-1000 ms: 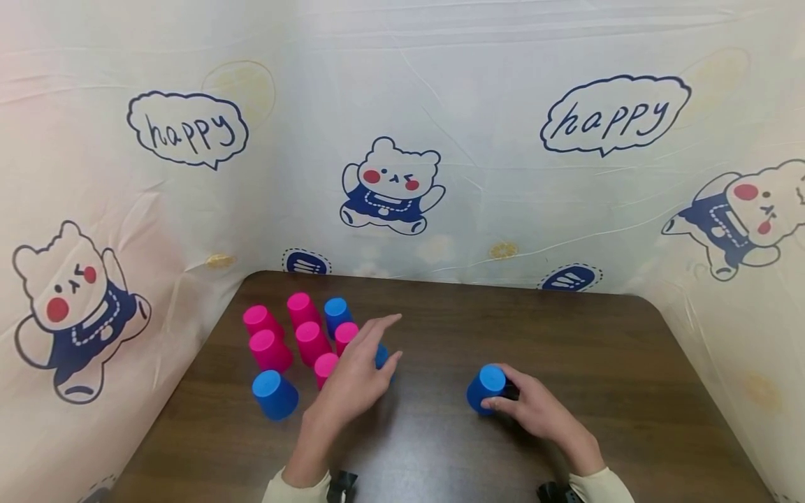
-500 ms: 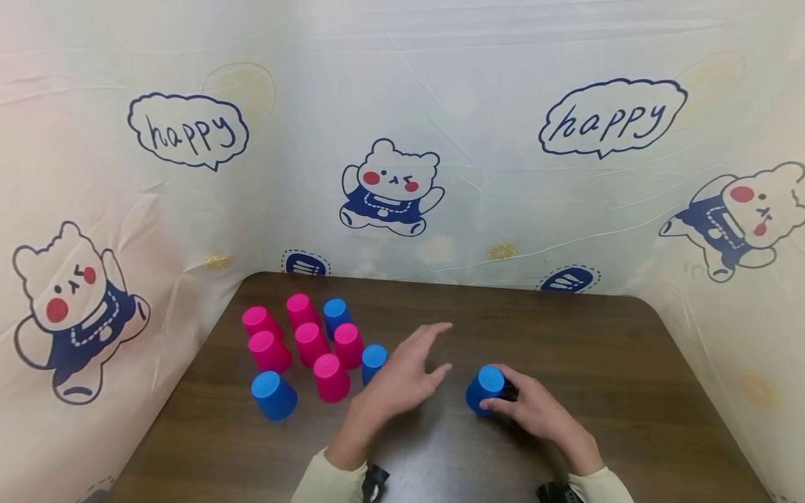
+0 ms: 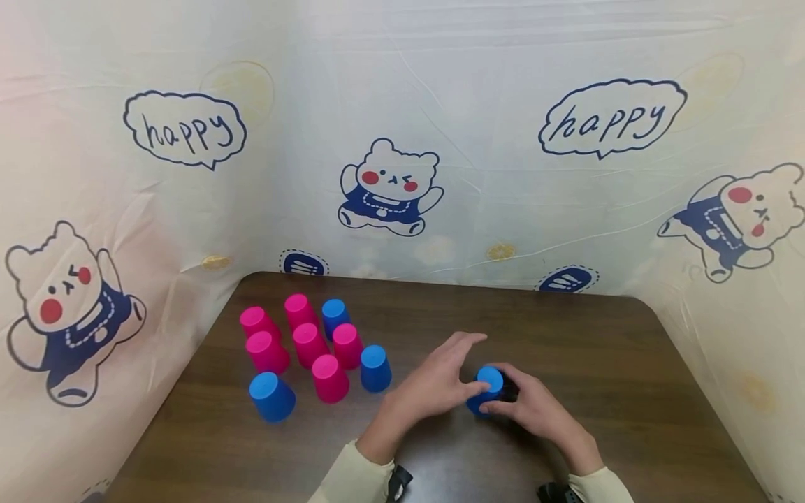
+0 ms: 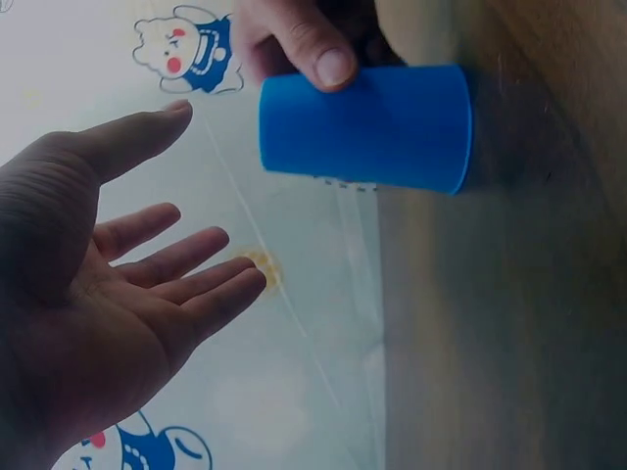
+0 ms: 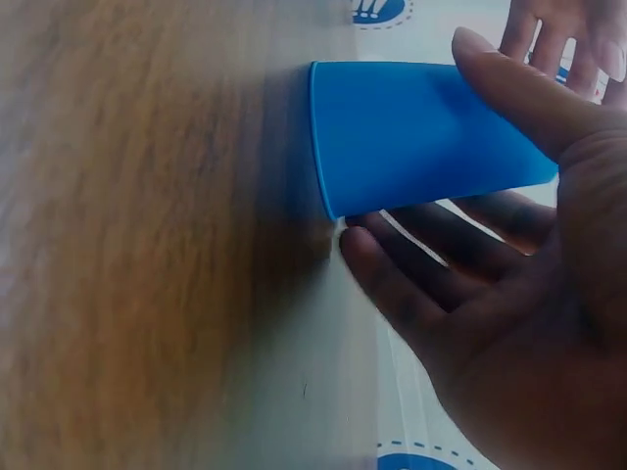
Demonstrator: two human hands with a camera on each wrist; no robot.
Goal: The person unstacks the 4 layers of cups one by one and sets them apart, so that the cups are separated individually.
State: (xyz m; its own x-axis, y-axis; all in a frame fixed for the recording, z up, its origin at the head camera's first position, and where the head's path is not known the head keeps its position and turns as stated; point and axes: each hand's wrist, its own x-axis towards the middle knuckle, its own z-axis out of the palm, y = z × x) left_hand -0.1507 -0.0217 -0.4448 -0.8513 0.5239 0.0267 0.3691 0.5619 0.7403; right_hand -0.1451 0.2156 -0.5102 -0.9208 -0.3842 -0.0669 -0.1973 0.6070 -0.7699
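An upside-down blue cup (image 3: 489, 377) stands on the table right of its middle, its rim down. My right hand (image 3: 541, 411) grips this cup from the right, with the thumb on its near side and the other fingers behind it. To the left of the cup my left hand (image 3: 434, 383) hovers with fingers spread and nothing in it. In the left wrist view a gap shows between the left hand (image 4: 127, 304) and the cup (image 4: 367, 127). The right wrist view shows the cup (image 5: 421, 137) between the right thumb and fingers.
On the left of the wooden table (image 3: 566, 335) several upside-down pink cups (image 3: 330, 378) stand in a cluster. Around them are a blue cup (image 3: 272, 397) in front, another blue cup (image 3: 375, 368) to the right and a third blue cup (image 3: 336, 318) behind. A printed curtain (image 3: 478, 84) surrounds the table.
My left hand has moved right from over the cup cluster to beside the blue cup, uncovering the pink and blue cups it hid. The right hand and its cup have stayed in place.
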